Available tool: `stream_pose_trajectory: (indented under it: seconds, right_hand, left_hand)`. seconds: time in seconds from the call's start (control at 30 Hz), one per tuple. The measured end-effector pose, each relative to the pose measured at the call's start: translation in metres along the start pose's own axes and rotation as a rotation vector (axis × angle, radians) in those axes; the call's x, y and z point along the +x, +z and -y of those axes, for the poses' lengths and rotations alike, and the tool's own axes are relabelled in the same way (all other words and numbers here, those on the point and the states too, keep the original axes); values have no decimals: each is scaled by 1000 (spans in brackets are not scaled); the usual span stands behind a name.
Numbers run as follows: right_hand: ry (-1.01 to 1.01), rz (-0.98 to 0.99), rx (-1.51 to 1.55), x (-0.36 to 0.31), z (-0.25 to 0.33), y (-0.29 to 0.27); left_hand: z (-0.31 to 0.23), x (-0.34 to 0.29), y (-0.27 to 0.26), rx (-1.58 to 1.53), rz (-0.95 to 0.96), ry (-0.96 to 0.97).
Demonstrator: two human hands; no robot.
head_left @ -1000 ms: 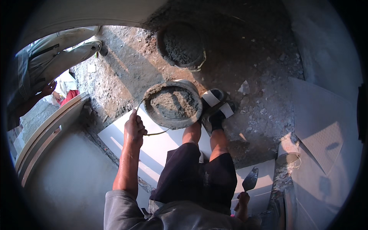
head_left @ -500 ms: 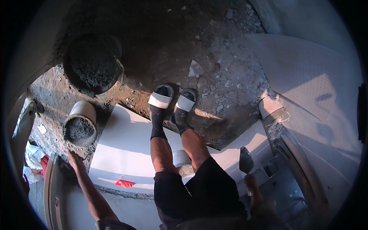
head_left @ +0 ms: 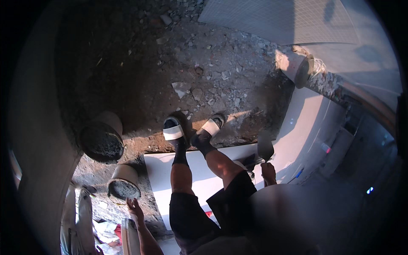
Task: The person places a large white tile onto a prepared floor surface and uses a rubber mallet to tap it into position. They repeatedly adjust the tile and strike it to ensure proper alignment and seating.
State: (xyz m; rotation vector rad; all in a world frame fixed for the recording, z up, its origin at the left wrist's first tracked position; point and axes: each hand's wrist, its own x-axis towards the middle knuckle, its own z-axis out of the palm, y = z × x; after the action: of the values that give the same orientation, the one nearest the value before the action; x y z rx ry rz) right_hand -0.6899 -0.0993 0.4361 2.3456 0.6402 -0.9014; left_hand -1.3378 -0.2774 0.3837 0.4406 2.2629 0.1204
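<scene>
In my right hand [head_left: 268, 171] is a trowel [head_left: 265, 147], its handle in my closed fingers and its grey, slightly blurred blade pointing away from me. My left hand [head_left: 134, 209] reaches out low on the left with its fingers apart. Its fingertips are at the near rim of a small pale bucket [head_left: 126, 173] of grey mortar [head_left: 123, 190]; whether they touch it or its thin handle I cannot tell. Beyond that stands a larger dark bucket [head_left: 102, 142], also with grey mortar inside.
Large white panels [head_left: 199, 163] lie under and beside my legs. Broken rubble [head_left: 182, 89] covers the dirt floor ahead. Another bucket [head_left: 293, 68] stands at the far right, by a grid-marked sheet [head_left: 255, 21]. White and red cloth or bags [head_left: 106, 231] lie at lower left.
The view has swung to the right, and my feet have turned a little. The trowel is farther forward, nearer my legs. My left hand is now closer to the small bucket's rim.
</scene>
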Motion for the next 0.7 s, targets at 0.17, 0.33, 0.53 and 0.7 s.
stream_pose_trajectory:
  seconds: [0.17,0.33,0.53,0.7]
  right_hand:
    - [-101,-99,383,64,38,30]
    - [-139,-244,450,189,92,54]
    - [-42,-474,493,361,132,44]
    - [-7,-360,680,387,208,62]
  left_hand:
    - [-180,18,3,140,208,321]
    - [-348,99,52,361,181,640]
    - [-485,208,225,506,224,1054]
    - [-537,253,350,412,250,1288]
